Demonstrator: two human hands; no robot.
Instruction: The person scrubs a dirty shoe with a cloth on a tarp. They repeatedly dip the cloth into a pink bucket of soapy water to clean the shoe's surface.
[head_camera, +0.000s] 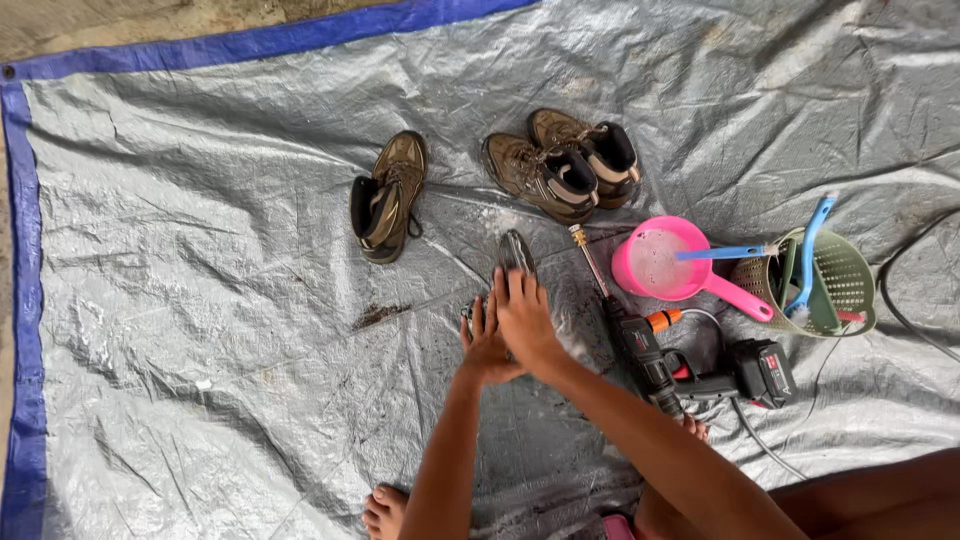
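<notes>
- The grey tarpaulin (200, 330) with a blue hem covers the ground and carries everything; the person sits at its near edge, a bare foot (385, 510) showing at the bottom.
- A cordless drill (690, 375) with a long bit lies just to the right of the hands, its bit pointing up and away towards the boots.
- A pair of brown boots (565, 165) lies side by side beyond the hands; a single brown boot (385, 195) lies apart to the left of them.
- A pink scoop (665, 265) and a green basket (845, 280) holding blue brushes sit at the far right.
- The fourth boot (516, 250) is under the hands, only its toe end showing; its long axis runs away from the person, toe pointing towards the pair.
- The right hand (525, 315) lies flat on it, fingers together, pressing down; it is the nearer one to the toe.
- The left hand (483, 345) rests against the boot's left side, fingers spread, gripping nothing that I can tell.
</notes>
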